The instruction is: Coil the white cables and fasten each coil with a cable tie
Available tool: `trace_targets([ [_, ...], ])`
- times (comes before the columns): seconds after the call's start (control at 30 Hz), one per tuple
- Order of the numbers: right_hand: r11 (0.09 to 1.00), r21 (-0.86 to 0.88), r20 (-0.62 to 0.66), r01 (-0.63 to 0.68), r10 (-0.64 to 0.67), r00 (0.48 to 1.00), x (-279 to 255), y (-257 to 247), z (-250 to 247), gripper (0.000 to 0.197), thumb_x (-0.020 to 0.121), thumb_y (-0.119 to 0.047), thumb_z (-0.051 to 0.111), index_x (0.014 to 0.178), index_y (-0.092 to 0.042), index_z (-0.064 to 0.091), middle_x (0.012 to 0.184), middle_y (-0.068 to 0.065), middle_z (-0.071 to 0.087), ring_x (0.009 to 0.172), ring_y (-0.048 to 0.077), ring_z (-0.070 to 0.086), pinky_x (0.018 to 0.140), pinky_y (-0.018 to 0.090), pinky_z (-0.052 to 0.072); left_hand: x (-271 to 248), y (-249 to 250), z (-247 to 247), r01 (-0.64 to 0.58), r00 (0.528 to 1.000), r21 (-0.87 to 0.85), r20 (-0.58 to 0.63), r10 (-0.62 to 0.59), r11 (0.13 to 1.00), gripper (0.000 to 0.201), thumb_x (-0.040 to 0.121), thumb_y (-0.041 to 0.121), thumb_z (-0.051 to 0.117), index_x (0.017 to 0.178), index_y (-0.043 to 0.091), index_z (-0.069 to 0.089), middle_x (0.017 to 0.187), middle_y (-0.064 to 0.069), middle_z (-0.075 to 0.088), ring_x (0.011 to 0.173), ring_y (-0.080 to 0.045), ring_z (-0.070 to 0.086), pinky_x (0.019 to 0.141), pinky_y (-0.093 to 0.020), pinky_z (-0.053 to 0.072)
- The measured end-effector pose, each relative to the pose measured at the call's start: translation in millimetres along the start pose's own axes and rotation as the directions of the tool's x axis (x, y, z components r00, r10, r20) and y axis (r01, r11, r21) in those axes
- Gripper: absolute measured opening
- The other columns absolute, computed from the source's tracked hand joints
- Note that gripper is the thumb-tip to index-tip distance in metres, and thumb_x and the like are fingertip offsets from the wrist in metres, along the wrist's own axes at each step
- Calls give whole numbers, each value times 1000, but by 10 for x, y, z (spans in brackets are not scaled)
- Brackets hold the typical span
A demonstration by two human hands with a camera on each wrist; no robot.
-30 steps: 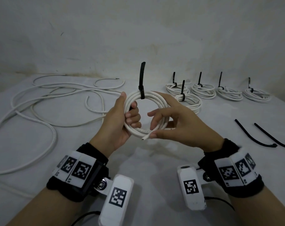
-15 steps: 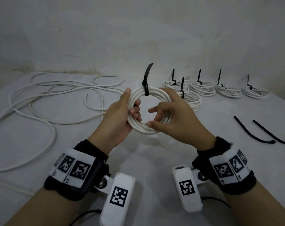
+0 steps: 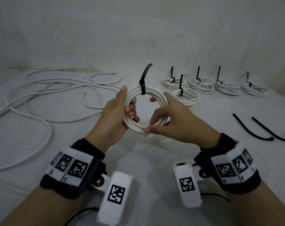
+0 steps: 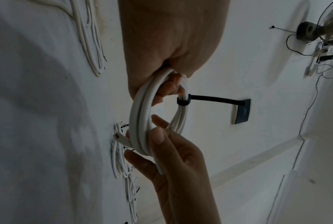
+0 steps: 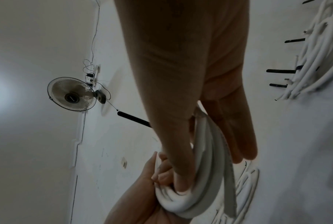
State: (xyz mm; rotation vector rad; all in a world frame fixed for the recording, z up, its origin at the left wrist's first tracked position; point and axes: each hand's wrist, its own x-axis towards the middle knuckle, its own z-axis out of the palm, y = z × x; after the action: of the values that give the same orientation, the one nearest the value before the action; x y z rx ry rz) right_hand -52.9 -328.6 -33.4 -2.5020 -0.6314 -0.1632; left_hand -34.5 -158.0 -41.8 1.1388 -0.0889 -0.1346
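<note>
Left hand (image 3: 113, 115) wrapped round left side of white coil (image 3: 156, 93), right hand (image 3: 174, 118) pinching its lower right turns; coil held up over middle of tabletop (image 3: 138, 160), clear of it. Risks, by judgement: loose cable end (image 4: 118, 137) poking out under right thumb could spring free if pinch eased; turns could splay if black cable tie (image 3: 144, 79) wasn't cinched. Coil looked round, several turns, tie at top, tail sticking up. Five tied coils (image 3: 202, 84) near far right edge, uncoiled cables (image 3: 47, 101) left, spare ties (image 3: 260, 129) right.
</note>
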Motion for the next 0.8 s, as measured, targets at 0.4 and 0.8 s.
trace_targets([
  [0.4,999,49,73,-13,10,997,-38,-8,-60,23,72,-39,78,89,-29,69,121,-7,43,105,-1,48,86,19,49,9,9,-11,18,1000,-30,6,-18,999,44,101,42,34,73,11,50,46,6,32,41,-6,34,44,-19,41],
  [0.8,776,612,-30,-152,215,976,32,-16,-54,26,98,-14,51,123,-21,53,96,8,72,72,15,67,62,28,58,63,8,-85,31,999,-135,-37,-36,990,46,100,43,35,71,11,50,46,6,31,40,-7,32,42,-18,37],
])
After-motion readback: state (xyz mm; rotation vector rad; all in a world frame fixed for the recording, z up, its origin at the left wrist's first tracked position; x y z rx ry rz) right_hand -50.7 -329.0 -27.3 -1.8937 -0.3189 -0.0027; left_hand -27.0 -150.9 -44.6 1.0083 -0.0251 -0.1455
